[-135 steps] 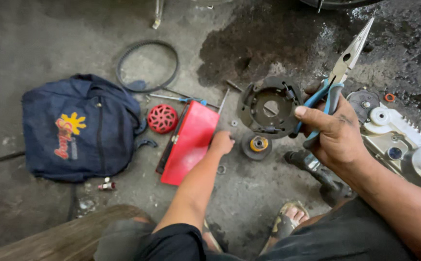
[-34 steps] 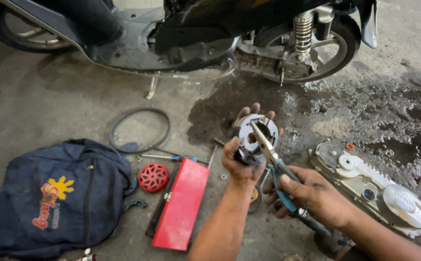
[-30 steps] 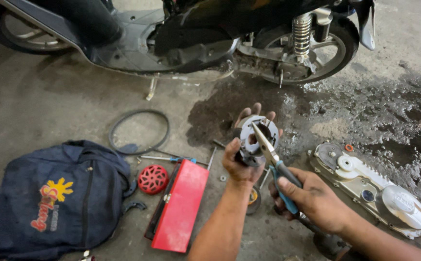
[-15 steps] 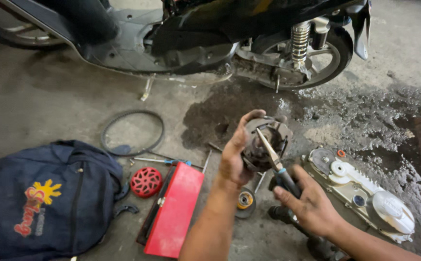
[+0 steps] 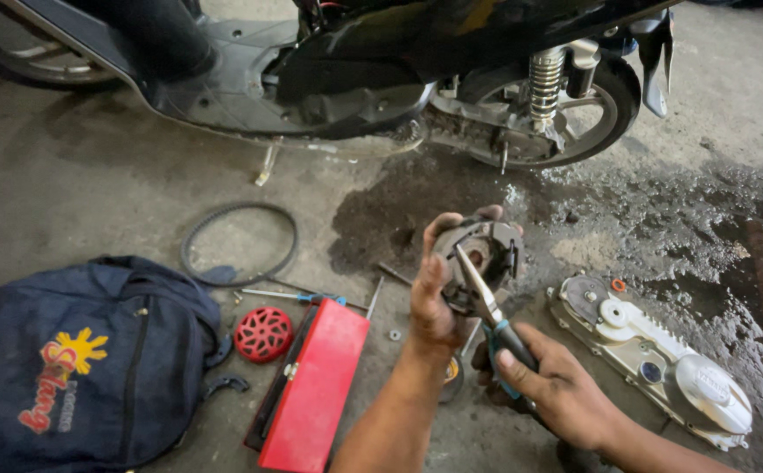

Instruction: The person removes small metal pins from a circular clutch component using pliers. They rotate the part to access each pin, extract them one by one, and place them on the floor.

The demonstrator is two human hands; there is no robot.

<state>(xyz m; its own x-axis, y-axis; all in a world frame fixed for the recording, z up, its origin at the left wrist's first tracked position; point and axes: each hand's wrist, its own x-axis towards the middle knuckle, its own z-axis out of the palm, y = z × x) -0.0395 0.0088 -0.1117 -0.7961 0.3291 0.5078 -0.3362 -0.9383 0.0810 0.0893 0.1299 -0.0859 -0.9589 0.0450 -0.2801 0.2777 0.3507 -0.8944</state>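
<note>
My left hand (image 5: 434,293) grips a round dark metal clutch part (image 5: 479,263), held upright above the oily floor. My right hand (image 5: 552,385) holds long-nose pliers (image 5: 486,307) with blue handles; their tips rest against the middle of the part's face. A second round metal piece on the floor is mostly hidden behind my left wrist (image 5: 454,372). Both hands are in front of the scooter's rear wheel (image 5: 565,96).
A black scooter (image 5: 355,61) stands at the top. On the floor lie a rubber drive belt (image 5: 239,241), a screwdriver (image 5: 298,296), a red round cover (image 5: 263,335), a red toolbox (image 5: 311,385), a dark blue backpack (image 5: 75,359) and a silver engine cover (image 5: 653,359).
My left hand has picked the clutch part up off the floor and lifted it. The pliers came down from a raised position and their tips now meet the part. The view tilted up to the scooter.
</note>
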